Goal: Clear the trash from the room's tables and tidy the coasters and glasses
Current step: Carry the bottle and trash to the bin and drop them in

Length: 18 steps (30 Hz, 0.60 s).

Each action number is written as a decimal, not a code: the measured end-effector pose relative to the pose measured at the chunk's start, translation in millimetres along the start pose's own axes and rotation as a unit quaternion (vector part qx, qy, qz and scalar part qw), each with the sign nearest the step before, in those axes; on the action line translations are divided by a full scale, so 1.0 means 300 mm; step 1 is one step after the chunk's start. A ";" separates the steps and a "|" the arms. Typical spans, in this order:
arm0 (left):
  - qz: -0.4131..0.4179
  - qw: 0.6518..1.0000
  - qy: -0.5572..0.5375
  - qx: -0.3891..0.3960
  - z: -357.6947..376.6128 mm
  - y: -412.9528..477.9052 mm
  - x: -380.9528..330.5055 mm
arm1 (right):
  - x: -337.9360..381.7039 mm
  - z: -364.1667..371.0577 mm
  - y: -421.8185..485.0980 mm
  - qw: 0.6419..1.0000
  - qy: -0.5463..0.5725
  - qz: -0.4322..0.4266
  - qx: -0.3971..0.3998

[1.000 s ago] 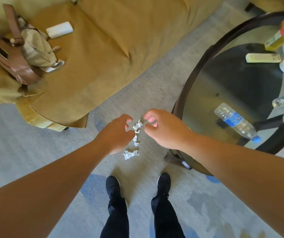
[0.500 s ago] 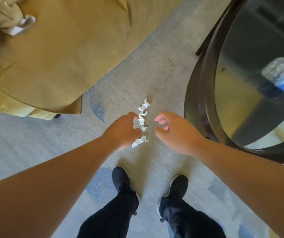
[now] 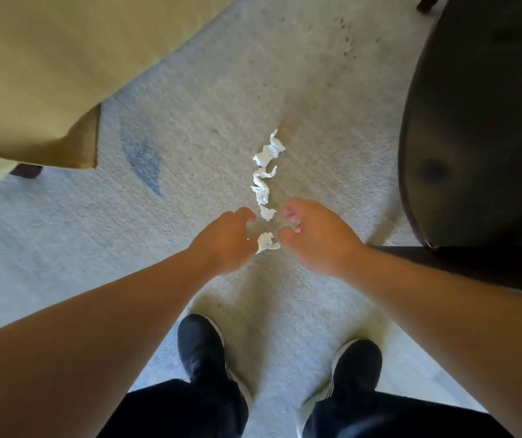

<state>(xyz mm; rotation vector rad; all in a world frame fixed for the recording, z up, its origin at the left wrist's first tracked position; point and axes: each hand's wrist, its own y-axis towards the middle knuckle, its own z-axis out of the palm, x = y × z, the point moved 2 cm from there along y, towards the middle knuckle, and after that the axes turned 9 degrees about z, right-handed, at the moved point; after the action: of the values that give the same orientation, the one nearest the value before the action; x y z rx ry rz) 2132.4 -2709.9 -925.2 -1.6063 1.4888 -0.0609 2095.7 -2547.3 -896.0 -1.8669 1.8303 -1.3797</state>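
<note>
The left hand [image 3: 226, 240] and right hand [image 3: 316, 237] reach down side by side, fingers loosely curled. A crumpled paper scrap [image 3: 266, 241] lies between them against the left fingertips; whether it is pinched is unclear. More scraps [image 3: 267, 151] trail beyond the hands across the carpet [image 3: 190, 200].

You're in a lounge or living room by the look of it: tan sofa [image 3: 48, 74] at 10 o'clock, dark round table [image 3: 474, 121] at 3 o'clock, pale carpet [image 3: 221, 90] underfoot.

white paper scraps [image 3: 268, 151], grey carpet [image 3: 221, 90] w/ blue patch [image 3: 142, 156], mustard sofa [image 3: 48, 58], dark table [image 3: 474, 121], black shoes [image 3: 201, 346]
</note>
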 end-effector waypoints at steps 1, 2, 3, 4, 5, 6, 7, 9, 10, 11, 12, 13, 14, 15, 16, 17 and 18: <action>-0.001 1.000 0.005 -0.001 0.030 0.028 0.025 | -0.016 0.024 0.034 1.000 -0.004 0.000 0.002; -0.003 1.000 0.010 -0.001 0.059 0.056 0.049 | -0.032 0.045 0.067 1.000 -0.010 0.000 0.003; -0.003 1.000 0.017 -0.001 0.086 0.082 0.071 | -0.047 0.064 0.097 1.000 -0.013 0.001 0.003; -0.002 1.000 0.025 -0.001 0.112 0.108 0.091 | -0.060 0.082 0.125 1.000 -0.016 0.000 0.003; 0.000 0.999 0.033 -0.001 0.137 0.132 0.110 | -0.073 0.099 0.152 1.000 -0.019 -0.002 0.002; 0.002 0.999 0.041 -0.003 0.160 0.154 0.128 | -0.085 0.115 0.175 1.000 -0.022 -0.005 0.001; 0.003 0.999 0.052 -0.006 0.183 0.174 0.145 | -0.097 0.130 0.196 1.000 -0.025 -0.008 0.001; 0.008 0.997 0.081 -0.014 0.230 0.205 0.177 | -0.119 0.159 0.229 1.000 -0.030 -0.009 0.001; 0.010 0.995 0.094 -0.018 0.254 0.216 0.194 | -0.129 0.172 0.242 0.999 -0.031 -0.008 0.003; 0.011 0.995 0.102 -0.021 0.278 0.225 0.208 | -0.139 0.184 0.255 0.999 -0.031 -0.006 0.004; 0.010 0.994 0.106 -0.021 0.302 0.234 0.221 | -0.149 0.194 0.266 0.999 -0.035 -0.002 0.006; 0.007 0.994 0.109 -0.020 0.326 0.242 0.233 | -0.157 0.204 0.276 0.999 -0.041 0.003 0.009; 0.004 0.994 0.110 -0.019 0.350 0.249 0.243 | -0.166 0.212 0.286 0.999 -0.047 0.005 0.010; 0.000 0.994 0.110 -0.020 0.372 0.255 0.251 | -0.172 0.219 0.294 0.999 -0.051 0.005 0.011; -0.003 0.994 0.107 -0.026 0.393 0.260 0.257 | -0.178 0.224 0.302 0.999 -0.053 0.005 0.011; -0.005 0.994 0.102 -0.035 0.411 0.265 0.263 | -0.183 0.227 0.309 0.999 -0.053 0.005 0.010; -0.004 0.994 0.096 -0.045 0.428 0.269 0.269 | -0.187 0.229 0.314 0.999 -0.053 0.006 0.011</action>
<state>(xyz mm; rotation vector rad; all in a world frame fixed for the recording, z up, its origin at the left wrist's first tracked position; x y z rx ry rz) 2167.5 -2690.5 -1092.1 -1.7193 1.6517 -0.1586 2089.6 -2551.4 -1025.2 -1.8771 1.7669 -1.2659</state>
